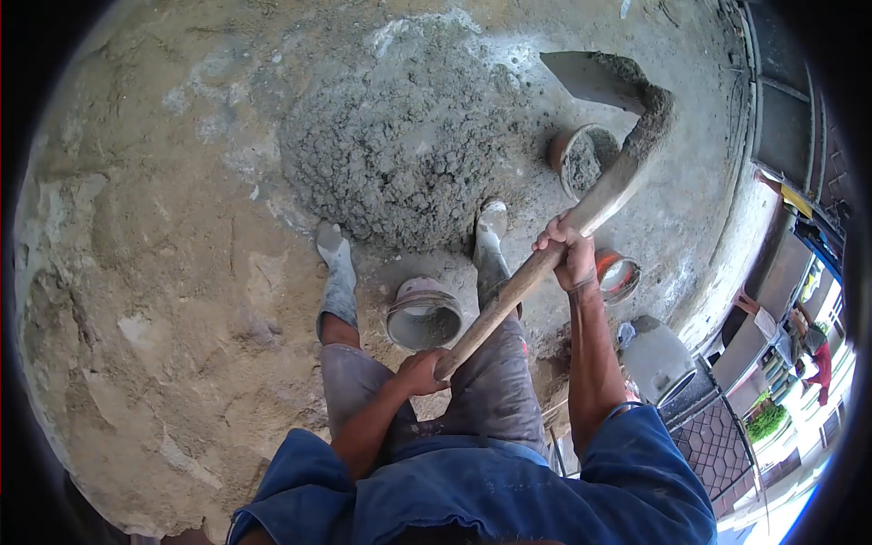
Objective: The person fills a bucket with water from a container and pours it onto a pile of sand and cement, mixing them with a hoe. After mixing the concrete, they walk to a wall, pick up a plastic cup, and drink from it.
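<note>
Wooden-handled hoe (pixel 604 193) in right hand (pixel 568 259)

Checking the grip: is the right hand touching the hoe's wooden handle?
Touching. The head view shows the right hand wrapped round the wooden handle, fingers curled over it.

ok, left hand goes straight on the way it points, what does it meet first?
Likely the right hand, gripping the same wooden handle further up; the left hand points along that shaft. Depth is unclear from one view.

buckets (pixel 422 316): 4 | hoe (pixel 607 193): 1 | mortar pile (pixel 400 150): 1 | boots (pixel 338 265): 2
</note>
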The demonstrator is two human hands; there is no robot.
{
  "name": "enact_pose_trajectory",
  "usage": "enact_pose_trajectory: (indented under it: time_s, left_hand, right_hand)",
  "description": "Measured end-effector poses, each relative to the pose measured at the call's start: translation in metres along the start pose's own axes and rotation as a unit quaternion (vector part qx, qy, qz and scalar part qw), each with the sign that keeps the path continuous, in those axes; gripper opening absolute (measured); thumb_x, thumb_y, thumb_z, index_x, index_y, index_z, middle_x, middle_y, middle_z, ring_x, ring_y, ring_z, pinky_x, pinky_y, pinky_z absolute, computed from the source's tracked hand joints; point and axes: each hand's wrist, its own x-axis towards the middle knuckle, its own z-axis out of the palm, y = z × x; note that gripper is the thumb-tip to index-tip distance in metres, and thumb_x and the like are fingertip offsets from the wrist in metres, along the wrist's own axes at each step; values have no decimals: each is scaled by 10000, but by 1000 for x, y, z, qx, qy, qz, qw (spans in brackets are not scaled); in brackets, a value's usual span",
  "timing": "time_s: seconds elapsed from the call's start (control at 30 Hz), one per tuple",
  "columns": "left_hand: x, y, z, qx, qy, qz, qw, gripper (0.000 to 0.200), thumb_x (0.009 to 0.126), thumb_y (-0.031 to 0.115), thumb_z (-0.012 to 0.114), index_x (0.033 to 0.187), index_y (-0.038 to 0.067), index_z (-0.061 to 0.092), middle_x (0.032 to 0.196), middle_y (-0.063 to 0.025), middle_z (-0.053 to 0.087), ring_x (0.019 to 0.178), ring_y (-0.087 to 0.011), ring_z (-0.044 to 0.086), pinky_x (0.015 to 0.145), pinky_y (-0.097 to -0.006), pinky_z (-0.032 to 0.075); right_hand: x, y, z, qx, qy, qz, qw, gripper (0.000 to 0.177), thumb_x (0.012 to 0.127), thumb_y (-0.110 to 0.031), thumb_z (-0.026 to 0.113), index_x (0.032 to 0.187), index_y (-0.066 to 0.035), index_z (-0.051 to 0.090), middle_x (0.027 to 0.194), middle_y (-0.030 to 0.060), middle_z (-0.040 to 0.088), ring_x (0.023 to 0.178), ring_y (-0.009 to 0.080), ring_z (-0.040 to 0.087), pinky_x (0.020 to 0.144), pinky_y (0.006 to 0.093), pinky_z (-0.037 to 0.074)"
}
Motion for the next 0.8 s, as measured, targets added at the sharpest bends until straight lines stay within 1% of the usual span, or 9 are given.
enact_pose_trajectory:
  time_s: [0.07, 0.13, 0.2, 0.27, 0.33, 0.4, 0.53, 0.7, 0.8]
  left_hand:
    - [-7, -1, 14, -110, 69, -29, 991, 604, 685, 317, 763, 1190, 57, 558, 1093, -207, 626, 1028, -355, 607, 880, -430, 475]
    - [-12, 32, -18, -150, 139, -65, 977, 516, 682, 260, 734, 1122, 35, 587, 929, -220, 660, 904, -381, 642, 804, -437, 506]
    - [-8, 39, -27, -138, 230, -140, 953, 463, 666, 221, 709, 1073, 29, 599, 818, -218, 663, 818, -402, 650, 752, -448, 519]
    - [-29, 44, -7, -245, 178, -199, 932, 409, 651, 195, 677, 1014, 18, 606, 809, -224, 660, 813, -402, 653, 736, -441, 519]
    - [-68, 32, 43, -193, 195, -203, 940, 387, 655, 194, 671, 995, 21, 612, 837, -228, 663, 826, -389, 659, 739, -434, 518]
    - [-113, 18, 64, -263, 99, -221, 934, 378, 663, 196, 667, 996, 27, 612, 864, -223, 666, 848, -380, 661, 756, -436, 513]
    - [-127, 27, 59, -273, 80, -185, 941, 400, 669, 202, 669, 1026, 35, 606, 869, -212, 668, 858, -374, 659, 762, -436, 506]
    - [-38, -3, -61, -160, 136, -7, 978, 545, 643, 188, 683, 1143, -2, 576, 843, -254, 645, 800, -358, 654, 706, -412, 506]
    - [-99, 11, -156, -227, 53, -84, 969, 608, 678, 162, 670, 1209, -92, 518, 855, -178, 659, 749, -227, 644, 690, -328, 501]
  right_hand:
    - [47, 6, 28, 28, -94, 34, 995, 240, 826, -62, 533, 1034, -66, 414, 737, 59, 470, 637, 200, 534, 662, 417, 513]
    - [108, 36, 70, -8, -76, 59, 995, 190, 916, -223, 589, 885, -44, 533, 655, 43, 525, 551, 151, 524, 568, 326, 511]
    - [149, 85, 108, -18, -60, 74, 995, 178, 878, -156, 642, 761, -49, 561, 575, 29, 535, 465, 138, 523, 450, 284, 481]
    - [144, 145, 113, -112, -53, 185, 975, 127, 841, -70, 613, 751, 3, 558, 587, 66, 550, 451, 178, 532, 439, 313, 485]
    - [96, 200, 91, -102, -18, 266, 958, 117, 838, -64, 604, 748, -3, 562, 593, 78, 547, 450, 188, 536, 427, 334, 495]
    - [51, 213, 77, -105, 20, 284, 953, 106, 846, -56, 586, 762, -1, 551, 592, 85, 538, 451, 192, 535, 422, 352, 499]
    - [15, 155, 59, -106, 94, 185, 973, 130, 795, -20, 580, 675, 28, 569, 576, 101, 548, 440, 187, 539, 398, 334, 473]
    - [105, 73, 68, -160, 215, 69, 961, 172, 808, -83, 614, 663, -21, 544, 533, 86, 526, 410, 195, 501, 404, 339, 454]
    - [127, 100, 112, -200, 273, 113, 934, 136, 754, -40, 622, 673, 27, 536, 561, 107, 556, 422, 210, 533, 399, 357, 457]
